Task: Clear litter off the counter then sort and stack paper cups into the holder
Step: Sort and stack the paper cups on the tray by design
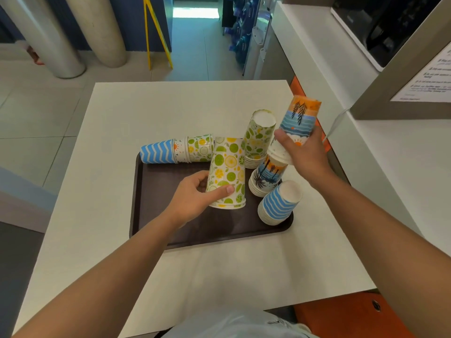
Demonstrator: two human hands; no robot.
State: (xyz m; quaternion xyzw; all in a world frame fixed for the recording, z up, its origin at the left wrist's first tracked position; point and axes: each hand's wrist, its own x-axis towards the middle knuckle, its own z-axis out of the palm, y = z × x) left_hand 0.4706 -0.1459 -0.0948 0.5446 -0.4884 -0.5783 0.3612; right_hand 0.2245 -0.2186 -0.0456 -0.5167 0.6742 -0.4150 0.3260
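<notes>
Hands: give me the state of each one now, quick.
Left hand: fingers curled round the citrus-print cup stack, holding it over the tray.
Right hand: fingers gripping the beach-print cup stack, lifted.

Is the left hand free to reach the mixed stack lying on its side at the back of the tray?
Probably not yet: the left hand grips a citrus-print cup stack, which stands between it and the lying stack. The path is otherwise short.

Wall notice point(429, 76) text perhaps blurred.
</notes>
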